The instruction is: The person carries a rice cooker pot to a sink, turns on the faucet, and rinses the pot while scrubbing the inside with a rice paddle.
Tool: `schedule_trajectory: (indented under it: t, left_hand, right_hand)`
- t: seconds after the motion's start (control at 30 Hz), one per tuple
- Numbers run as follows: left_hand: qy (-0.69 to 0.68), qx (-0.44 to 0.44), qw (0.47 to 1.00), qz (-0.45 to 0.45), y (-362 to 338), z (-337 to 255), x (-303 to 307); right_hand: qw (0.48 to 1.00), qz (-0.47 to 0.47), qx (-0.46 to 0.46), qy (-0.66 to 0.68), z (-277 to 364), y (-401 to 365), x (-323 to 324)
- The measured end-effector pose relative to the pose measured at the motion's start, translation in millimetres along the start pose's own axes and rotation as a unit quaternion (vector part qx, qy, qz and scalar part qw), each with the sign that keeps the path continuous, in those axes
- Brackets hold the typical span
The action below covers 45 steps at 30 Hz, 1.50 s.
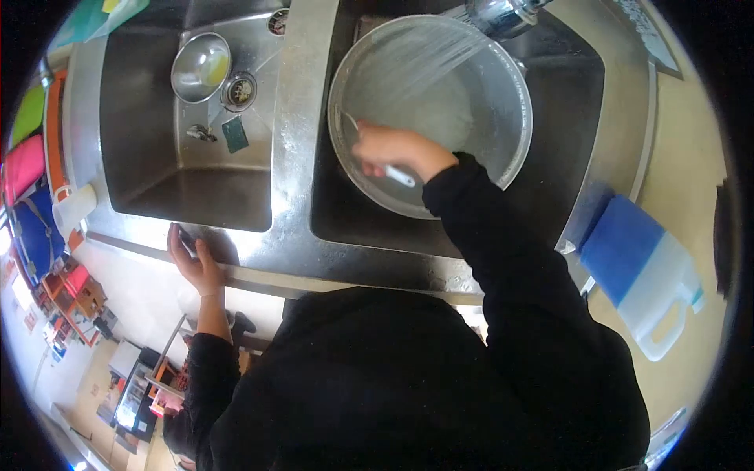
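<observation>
My right hand is closed around a white-handled utensil inside a large round metal pot; the utensil's head is mostly hidden. Water sprays from the faucet into this pot, which stands in the right sink basin. Against the front rim of the left basin rests my left hand, thumb and fingers apart. A dark patch shows between them, too unclear to name.
In the left basin are a metal bowl with something yellow, a drain strainer, a green scouring pad and a small metal piece. A blue-and-white jug stands right of the sink. A white pitcher is at left.
</observation>
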<state>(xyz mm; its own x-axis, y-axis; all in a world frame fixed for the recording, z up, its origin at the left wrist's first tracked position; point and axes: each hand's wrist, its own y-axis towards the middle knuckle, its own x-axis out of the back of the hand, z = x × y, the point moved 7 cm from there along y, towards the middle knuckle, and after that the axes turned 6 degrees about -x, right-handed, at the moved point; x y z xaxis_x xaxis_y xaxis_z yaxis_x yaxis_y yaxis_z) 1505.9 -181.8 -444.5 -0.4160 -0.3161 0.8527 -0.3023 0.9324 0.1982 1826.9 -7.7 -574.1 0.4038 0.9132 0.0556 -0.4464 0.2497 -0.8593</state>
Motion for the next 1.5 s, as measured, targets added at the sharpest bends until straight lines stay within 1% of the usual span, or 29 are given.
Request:
schedule_trajectory:
  t: [0.07,0.1,0.13,0.17,0.2,0.23,0.33,0.37,0.43,0.53,0.6,0.63,0.7,0.73,0.77,0.8,0.83,0.87,0.93,0.97,1.03,1.1,1.2,1.23,1.33,1.43,1.5]
  left_hand:
    - [0.011,-0.014,1.000,-0.001,0,0,2]
    - [0.018,-0.026,0.999,0.000,2,-5,3]
    - [0.004,-0.015,1.000,-0.001,1,-8,3]
    - [-0.009,-0.005,1.000,-0.004,0,-8,2]
    - [-0.021,0.005,1.000,-0.006,-1,-6,3]
    - [0.005,-0.018,1.000,0.001,1,-7,4]
    - [-0.021,0.013,1.000,0.008,0,-12,5]
    - [-0.009,-0.013,1.000,-0.006,-1,-12,6]
    - [-0.014,-0.024,1.000,-0.014,-1,-12,8]
    - [-0.032,-0.024,0.999,-0.020,-5,-9,8]
    - [-0.038,-0.030,0.999,-0.013,-4,-9,8]
    - [-0.035,-0.036,0.999,-0.007,-4,-12,8]
    - [-0.023,-0.046,0.999,-0.003,-3,-17,10]
    - [-0.027,-0.043,0.999,-0.005,-4,-18,10]
    - [-0.030,-0.041,0.999,-0.005,-5,-19,10]
    - [-0.034,-0.040,0.999,-0.005,-4,-19,11]
    - [-0.038,-0.043,0.998,-0.006,-2,-19,11]
    - [-0.043,-0.042,0.998,-0.006,-3,-19,12]
    - [-0.043,-0.041,0.998,-0.006,-4,-19,10]
    - [-0.037,-0.040,0.998,-0.003,-5,-17,10]
    - [-0.026,-0.053,0.998,-0.004,-2,-17,8]
    - [-0.010,-0.073,0.997,-0.005,-2,-19,8]
    - [-0.007,-0.053,0.999,0.009,-1,-21,7]
    - [-0.004,-0.056,0.998,0.012,0,-21,8]
    - [-0.003,-0.056,0.998,0.013,1,-22,5]
    - [-0.003,-0.051,0.999,0.012,3,-23,6]
    - [-0.012,-0.052,0.999,0.007,2,-20,5]
  right_hand:
    - [0.995,-0.049,-0.019,-0.088,18,-18,-10]
    - [0.989,-0.111,0.020,-0.095,17,-20,-16]
    - [0.978,-0.173,0.058,-0.104,16,-24,-22]
    - [0.957,-0.259,0.057,-0.115,7,-12,-34]
    - [0.930,-0.342,0.056,-0.122,11,-18,-35]
    - [0.933,-0.340,0.033,-0.115,7,-16,-39]
    - [0.938,-0.318,0.032,-0.137,-9,-25,-51]
    - [0.936,-0.308,0.042,-0.163,-17,-30,-57]
    - [0.933,-0.283,0.062,-0.213,-41,-37,-73]
    - [0.937,-0.203,0.084,-0.272,-78,-54,-75]
    - [0.945,-0.143,0.060,-0.289,-97,-66,-62]
    - [0.947,-0.112,0.051,-0.298,-94,-71,-54]
    - [0.987,-0.052,-0.018,-0.149,-87,-84,-28]
    - [0.996,-0.020,-0.052,-0.072,-86,-90,-22]
    - [0.994,-0.107,-0.024,-0.024,-86,-97,-6]
    - [0.981,-0.193,0.003,0.024,-91,-107,11]
    - [0.933,-0.357,-0.042,-0.010,-111,-117,36]
    - [0.856,-0.508,-0.087,-0.046,-130,-135,56]
    - [0.745,-0.626,-0.233,-0.001,-160,-191,70]
    - [0.728,-0.636,-0.256,0.007,-182,-202,70]
    - [0.744,-0.615,-0.259,0.019,-221,-198,72]
    - [0.811,-0.541,-0.221,0.025,-241,-171,66]
    - [0.795,-0.567,-0.216,0.022,-259,-156,75]
    - [0.796,-0.561,-0.228,0.017,-264,-152,81]
    - [0.794,-0.565,-0.225,-0.013,-259,-147,103]
    - [0.818,-0.537,-0.195,-0.066,-233,-147,130]
    - [0.815,-0.532,-0.198,-0.115,-225,-139,154]
